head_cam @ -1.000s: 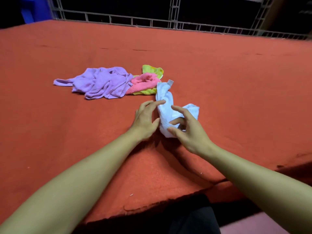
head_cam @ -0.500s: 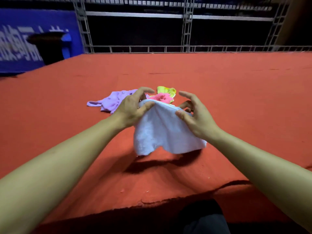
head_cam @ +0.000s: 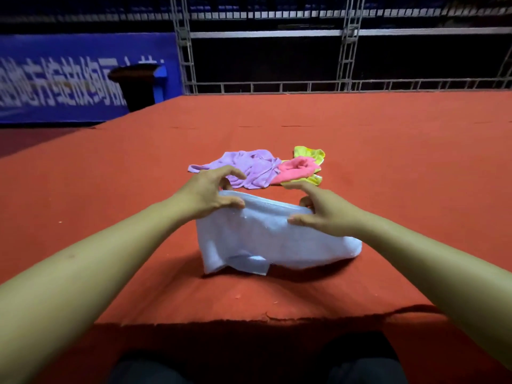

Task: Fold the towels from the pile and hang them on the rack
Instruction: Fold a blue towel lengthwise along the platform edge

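My left hand (head_cam: 206, 196) and right hand (head_cam: 325, 210) each pinch the top edge of the pale blue towel (head_cam: 266, 239), thumbs in front, fingers (head_cam: 235, 173) curled over behind it. It hangs between them, its lower edge resting on the red counter (head_cam: 388, 162). My grip hides its upper corners. Beyond lies the pile: purple towel (head_cam: 252, 169), pink towel (head_cam: 296, 169), and a yellow towel (head_cam: 310, 155) mostly buried beneath the pink one.
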